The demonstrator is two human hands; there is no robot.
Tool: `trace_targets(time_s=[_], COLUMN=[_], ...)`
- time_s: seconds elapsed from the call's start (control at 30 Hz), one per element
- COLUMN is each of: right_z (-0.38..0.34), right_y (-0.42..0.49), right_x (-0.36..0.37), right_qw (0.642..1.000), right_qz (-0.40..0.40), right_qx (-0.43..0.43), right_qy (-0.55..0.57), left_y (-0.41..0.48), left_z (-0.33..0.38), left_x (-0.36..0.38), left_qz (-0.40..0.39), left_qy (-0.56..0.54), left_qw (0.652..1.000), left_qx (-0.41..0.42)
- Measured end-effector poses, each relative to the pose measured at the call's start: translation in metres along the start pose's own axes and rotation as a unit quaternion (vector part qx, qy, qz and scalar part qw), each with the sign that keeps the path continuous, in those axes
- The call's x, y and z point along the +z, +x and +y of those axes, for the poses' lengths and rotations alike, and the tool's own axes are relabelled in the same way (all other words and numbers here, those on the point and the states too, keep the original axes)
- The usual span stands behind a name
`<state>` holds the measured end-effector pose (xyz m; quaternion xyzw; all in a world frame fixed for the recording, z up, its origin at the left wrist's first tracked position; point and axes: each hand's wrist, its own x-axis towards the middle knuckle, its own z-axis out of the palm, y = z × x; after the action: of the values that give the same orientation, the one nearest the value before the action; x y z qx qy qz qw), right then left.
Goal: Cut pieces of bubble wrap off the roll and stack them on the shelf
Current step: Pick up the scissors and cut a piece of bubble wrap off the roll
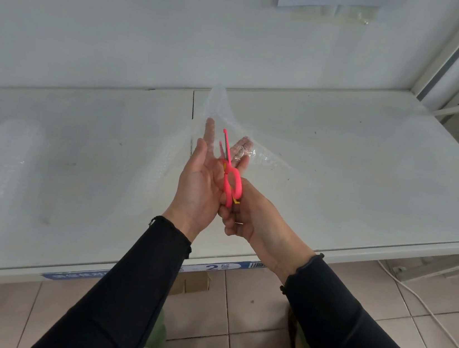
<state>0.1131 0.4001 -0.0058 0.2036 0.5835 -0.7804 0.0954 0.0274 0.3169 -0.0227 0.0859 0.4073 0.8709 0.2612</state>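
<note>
— Two hands, one job: what are they doing?

— My left hand (202, 182) is flat and open, fingers extended under the clear, limp bubble-wrap sheet (230, 128), which lifts just above the white metal shelf (369, 169). My right hand (248, 220) curls round the loops of the pink plastic scissors (230, 171), blades slightly parted at the sheet.

— How will it handle?

— Very light, floppy, slippery, I judge; best pinched near the cut edge, kept taut.

— And the roll?

— The pale bubble-wrap roll (1, 167) lies on the shelf, well left of the scissors. No stacked pieces that I can make out.
</note>
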Motion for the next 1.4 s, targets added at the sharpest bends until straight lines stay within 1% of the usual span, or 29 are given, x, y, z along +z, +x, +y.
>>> trace_targets(time_s=[0.23, 0.5, 0.87, 1.03, 1.17, 1.4], right_z=[0.0, 0.003, 0.003, 0.004, -0.001, -0.002], right_y=[-0.001, -0.006, -0.003, -0.003, -0.001, 0.001], right_x=[0.0, -0.002, -0.001, -0.003, -0.005, -0.006], right_qw=[1.0, 0.999, 0.998, 0.997, 0.997, 0.997], right_qz=[0.002, -0.024, 0.019, 0.013, 0.026, 0.025], right_qx=[0.013, 0.005, 0.006, -0.008, -0.012, -0.029], right_qy=[0.025, 0.048, 0.066, 0.071, 0.07, 0.072], left_y=[0.002, 0.004, 0.004, 0.002, 0.0, -0.002], left_z=[0.0, 0.0, -0.002, -0.003, -0.006, -0.01], left_x=[0.002, 0.004, 0.005, 0.003, 0.005, 0.0], left_qz=[0.015, 0.035, 0.039, 0.021, -0.002, -0.021], left_qy=[-0.021, -0.046, -0.035, -0.02, 0.01, 0.043], left_qw=[1.0, 0.998, 0.999, 1.0, 1.0, 0.998], left_qx=[0.003, -0.001, -0.009, -0.004, -0.017, -0.045])
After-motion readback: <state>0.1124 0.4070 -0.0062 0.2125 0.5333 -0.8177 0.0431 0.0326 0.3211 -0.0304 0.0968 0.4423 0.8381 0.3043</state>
